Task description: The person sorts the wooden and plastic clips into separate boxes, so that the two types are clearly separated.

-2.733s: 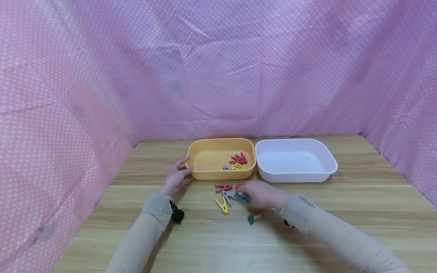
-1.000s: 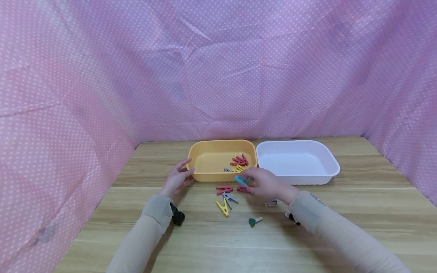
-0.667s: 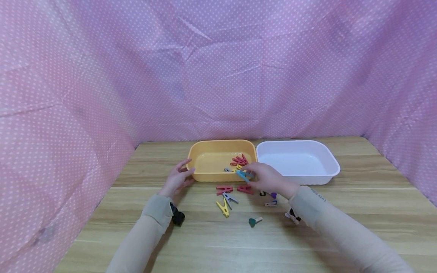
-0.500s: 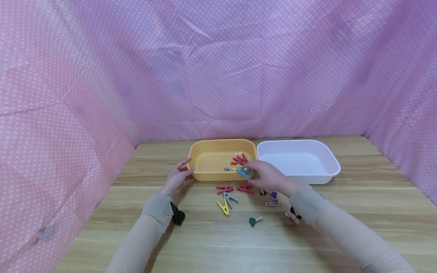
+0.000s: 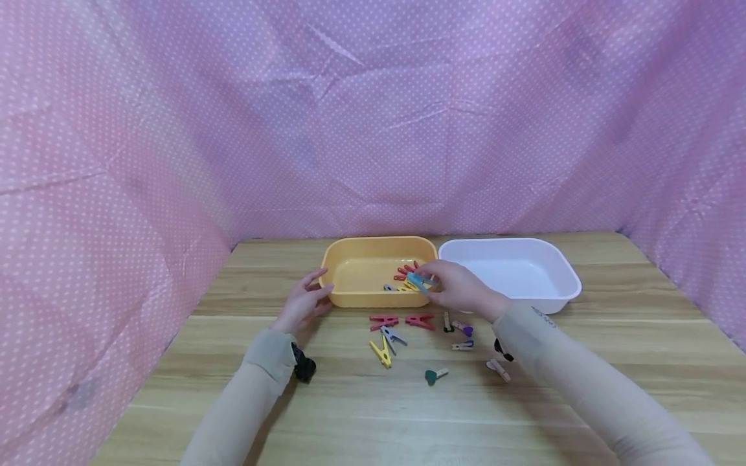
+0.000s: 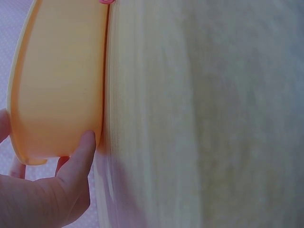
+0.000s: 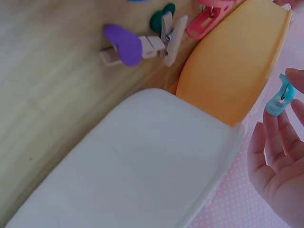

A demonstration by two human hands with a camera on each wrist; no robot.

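My right hand (image 5: 463,286) pinches a light blue clothespin (image 5: 417,281) between thumb and fingers, over the right end of the orange tub (image 5: 355,300). In the right wrist view this clothespin (image 7: 280,97) shows beyond the tub's rim. Inside the tub, near that end, lie red clothespins (image 5: 402,272), yellow ones (image 5: 403,289) and a grey one (image 5: 389,287), partly hidden by the front wall. My left hand (image 5: 303,301) holds the tub's left end. Its thumb (image 6: 85,149) lies against the outer wall, with the other fingers around the corner.
A white tub (image 5: 513,303) stands right beside the orange one. In front lie two red clothespins (image 5: 419,321), a grey one (image 5: 394,336), a yellow one (image 5: 381,355) and several small wooden pegs, including a green-topped peg (image 5: 432,376). Pink dotted cloth (image 5: 373,129) hangs behind.
My right hand has picked the blue clothespin up from the table and carried it up and forward over the orange tub. The left hand stays at the tub's left end.
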